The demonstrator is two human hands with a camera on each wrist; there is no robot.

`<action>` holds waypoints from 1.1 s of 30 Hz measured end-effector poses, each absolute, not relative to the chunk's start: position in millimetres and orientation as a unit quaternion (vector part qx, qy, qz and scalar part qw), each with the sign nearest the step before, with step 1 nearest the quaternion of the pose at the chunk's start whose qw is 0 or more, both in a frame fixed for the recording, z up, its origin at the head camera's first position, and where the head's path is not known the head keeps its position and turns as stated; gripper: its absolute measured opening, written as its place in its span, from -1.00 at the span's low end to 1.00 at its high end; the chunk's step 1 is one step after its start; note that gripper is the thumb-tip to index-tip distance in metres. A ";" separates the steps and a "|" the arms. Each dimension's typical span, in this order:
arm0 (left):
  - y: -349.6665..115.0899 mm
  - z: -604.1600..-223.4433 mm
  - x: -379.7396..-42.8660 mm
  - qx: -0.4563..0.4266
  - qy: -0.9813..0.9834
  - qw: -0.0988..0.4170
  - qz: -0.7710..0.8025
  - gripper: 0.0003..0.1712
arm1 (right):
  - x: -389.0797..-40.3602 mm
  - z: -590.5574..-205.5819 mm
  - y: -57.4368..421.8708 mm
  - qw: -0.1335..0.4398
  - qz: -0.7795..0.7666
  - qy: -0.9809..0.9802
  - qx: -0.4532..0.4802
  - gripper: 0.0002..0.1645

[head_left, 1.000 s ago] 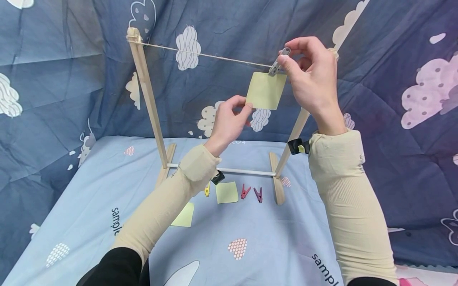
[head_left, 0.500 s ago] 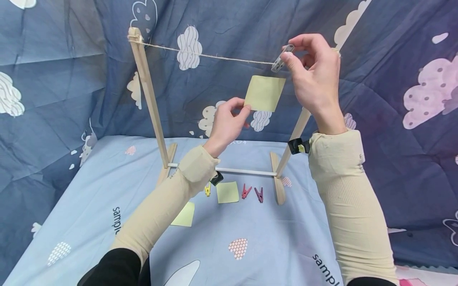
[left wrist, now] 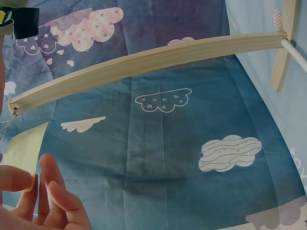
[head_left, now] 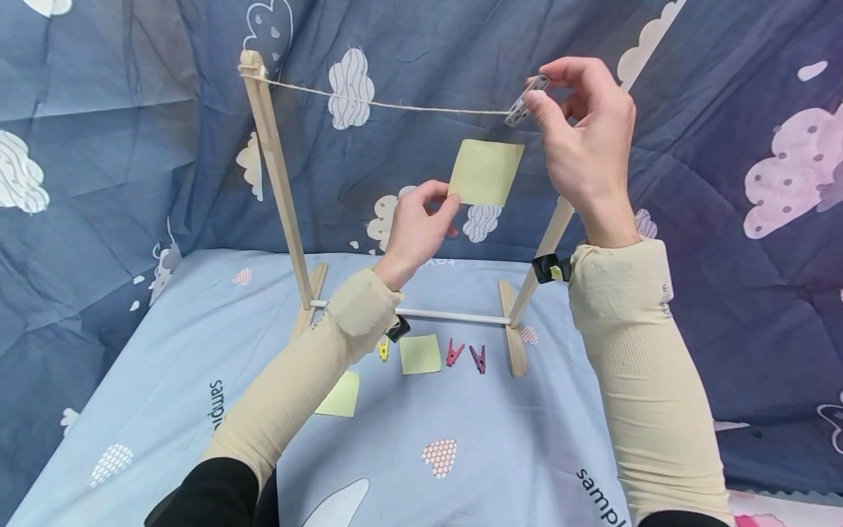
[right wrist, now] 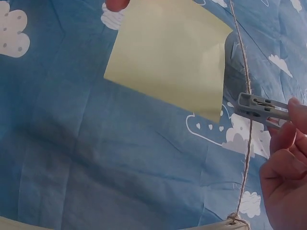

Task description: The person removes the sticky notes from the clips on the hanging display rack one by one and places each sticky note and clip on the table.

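Observation:
Between thumb and fingers, my left hand (head_left: 421,227) pinches the lower left corner of a yellow sticky note (head_left: 487,173), held up in front of the backdrop. Above and to the right, my right hand (head_left: 589,139) pinches the handles of a grey clothespin (head_left: 527,101). The clothespin's nose overlaps the twine (head_left: 408,107) in the head view. From the right wrist, the clothespin (right wrist: 261,108) lies across the twine (right wrist: 244,158), with a gap between it and the note (right wrist: 168,52).
A wooden post (head_left: 276,176) and a second post (head_left: 543,256) carry the twine, joined low down by a white rod (head_left: 454,316). On the blue cloth lie two more notes (head_left: 420,354), a yellow clothespin (head_left: 383,350), a red clothespin (head_left: 454,353) and a purple clothespin (head_left: 478,359).
The clothespin has come off the note's top edge and moved up and right with my right hand. My left hand has kept its pinch on the note, shifting slightly left and down.

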State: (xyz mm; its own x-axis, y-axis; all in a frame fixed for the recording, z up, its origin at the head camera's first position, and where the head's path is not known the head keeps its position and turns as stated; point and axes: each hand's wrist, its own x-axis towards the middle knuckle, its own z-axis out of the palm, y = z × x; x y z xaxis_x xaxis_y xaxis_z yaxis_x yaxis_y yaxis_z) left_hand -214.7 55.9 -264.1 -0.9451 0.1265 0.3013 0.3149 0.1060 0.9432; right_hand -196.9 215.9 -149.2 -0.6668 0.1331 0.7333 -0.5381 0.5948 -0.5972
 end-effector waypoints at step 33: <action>50.8 -267.7 -215.9 -0.148 -0.736 0.079 -0.655 -0.78 | -199.4 -155.5 224.6 0.454 0.426 -0.756 0.201 -0.84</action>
State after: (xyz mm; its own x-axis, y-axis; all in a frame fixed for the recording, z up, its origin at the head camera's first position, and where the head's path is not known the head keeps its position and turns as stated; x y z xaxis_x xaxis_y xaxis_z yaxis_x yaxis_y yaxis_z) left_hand -215.9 50.8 -267.7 -0.9437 0.1147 0.3101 0.3214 0.0972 0.9420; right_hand -199.4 224.6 -155.5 -0.5066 0.0826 0.8582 -0.6914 0.5557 -0.4616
